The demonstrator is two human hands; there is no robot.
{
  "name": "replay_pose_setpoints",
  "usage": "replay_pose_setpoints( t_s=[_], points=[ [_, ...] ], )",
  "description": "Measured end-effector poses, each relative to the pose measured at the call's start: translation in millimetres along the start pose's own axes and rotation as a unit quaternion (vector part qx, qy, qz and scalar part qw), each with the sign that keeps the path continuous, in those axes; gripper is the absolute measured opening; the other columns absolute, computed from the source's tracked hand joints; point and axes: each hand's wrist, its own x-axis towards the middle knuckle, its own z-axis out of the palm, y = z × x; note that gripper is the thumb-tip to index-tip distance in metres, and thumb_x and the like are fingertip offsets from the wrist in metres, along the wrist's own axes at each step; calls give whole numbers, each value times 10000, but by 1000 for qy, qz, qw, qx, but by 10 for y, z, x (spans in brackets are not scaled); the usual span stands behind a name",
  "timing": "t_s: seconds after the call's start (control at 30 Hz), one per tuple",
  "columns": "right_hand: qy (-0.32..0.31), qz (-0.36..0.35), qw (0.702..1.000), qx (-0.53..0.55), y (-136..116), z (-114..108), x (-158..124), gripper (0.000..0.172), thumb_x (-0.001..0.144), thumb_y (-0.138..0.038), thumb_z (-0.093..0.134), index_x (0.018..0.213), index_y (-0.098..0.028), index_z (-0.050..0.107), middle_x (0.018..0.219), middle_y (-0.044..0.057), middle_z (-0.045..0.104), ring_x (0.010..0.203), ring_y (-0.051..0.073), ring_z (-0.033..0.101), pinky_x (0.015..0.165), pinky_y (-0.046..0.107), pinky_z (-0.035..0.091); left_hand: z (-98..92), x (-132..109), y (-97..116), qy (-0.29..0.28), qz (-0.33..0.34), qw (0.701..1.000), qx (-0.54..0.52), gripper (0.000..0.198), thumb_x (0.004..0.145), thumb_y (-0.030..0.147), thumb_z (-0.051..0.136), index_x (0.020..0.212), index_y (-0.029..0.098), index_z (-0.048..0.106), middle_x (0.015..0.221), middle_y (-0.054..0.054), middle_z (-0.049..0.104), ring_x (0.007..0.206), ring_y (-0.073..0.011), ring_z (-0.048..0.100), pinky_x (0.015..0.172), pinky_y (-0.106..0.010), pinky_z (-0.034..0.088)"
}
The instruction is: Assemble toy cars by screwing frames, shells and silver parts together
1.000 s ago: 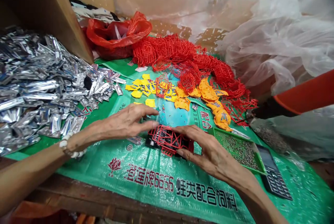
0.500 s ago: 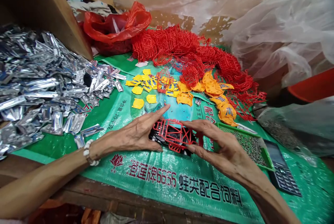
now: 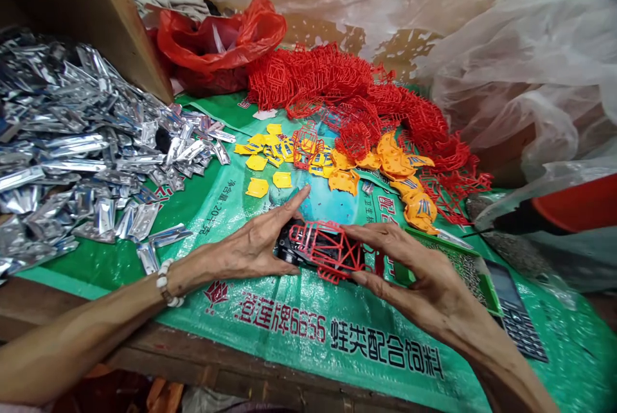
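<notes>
In the middle of the green sheet lies a black toy car chassis [image 3: 287, 251], with a red plastic roll cage frame [image 3: 332, 247] over its right part. My left hand [image 3: 258, 241] holds the chassis by its left end between thumb and fingers, the index finger stretched out past it. My right hand [image 3: 407, 266] grips the right end of the red frame between thumb and fingers. Whether its fingertips also touch the chassis I cannot tell.
Red frames [image 3: 328, 82] are heaped behind, with yellow panels [image 3: 258, 187] and orange parts [image 3: 419, 207] before them. Silvery pieces [image 3: 87, 143] pile up at left. A green tray [image 3: 492, 294] of small screws, a phone [image 3: 520, 320] and an orange-red power screwdriver [image 3: 573, 201] are at right.
The red frame sits farther right on the chassis, and more of the black left end shows. My right hand has shifted slightly with it. The power screwdriver's dark tip has come into clearer view.
</notes>
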Motion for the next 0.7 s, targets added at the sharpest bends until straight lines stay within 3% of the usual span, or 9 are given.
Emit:
replay_pose_setpoints(
  t_s=[0.07, 0.2, 0.27, 0.37, 0.53, 0.7],
  points=[
    [32, 6, 999, -18, -66, 23, -1, 386, 876, -276, 645, 1257, -236, 598, 1091, 54, 705, 950, 166, 665, 812, 311, 579, 22, 0, 6, 10, -3, 1000, 3, 1063, 846, 451, 695, 1552, 252, -75, 1417, -159, 469, 1211, -307, 545, 1010, -491, 478],
    [143, 142, 975, -93, -197, 104, -13, 401, 865, -400, 631, 1184, -156, 622, 938, 86, 716, 690, 175, 657, 641, 354, 591, 82, -10, 9, 31, -1, 999, 30, 1127, 815, 477, 717, 1546, 255, -110, 1333, -144, 513, 1160, -311, 557, 975, -499, 500],
    [174, 162, 961, -138, -269, 196, 5, 413, 875, -426, 598, 1142, -113, 631, 963, 130, 698, 705, 197, 658, 640, 385, 596, 110, -12, 14, 30, 10, 999, 42, 1147, 806, 486, 725, 1543, 265, -126, 1352, -142, 491, 1182, -315, 534, 990, -501, 488],
    [209, 139, 940, -233, -404, 398, 82, 400, 901, -387, 539, 1105, -56, 637, 1057, 210, 632, 842, 259, 664, 701, 438, 602, 137, -10, 24, 24, 19, 998, 49, 1165, 797, 492, 733, 1543, 256, -130, 1392, -152, 455, 1215, -325, 500, 1023, -506, 459],
    [189, 169, 925, -283, -612, 587, 197, 384, 915, -373, 517, 1121, -64, 615, 1040, 209, 579, 746, 241, 648, 509, 348, 560, 179, 1, 4, 28, 28, 998, 45, 1155, 795, 520, 722, 1548, 246, -110, 1370, -161, 466, 1210, -339, 495, 1015, -519, 457],
    [113, 121, 969, -183, -590, 332, 131, 249, 933, -339, 528, 950, -114, 632, 841, 93, 566, 607, 153, 574, 555, 322, 544, 221, 25, -28, 45, 57, 996, 54, 1093, 822, 529, 688, 1557, 240, -68, 1225, -148, 535, 1063, -317, 557, 912, -505, 505]
  ],
)
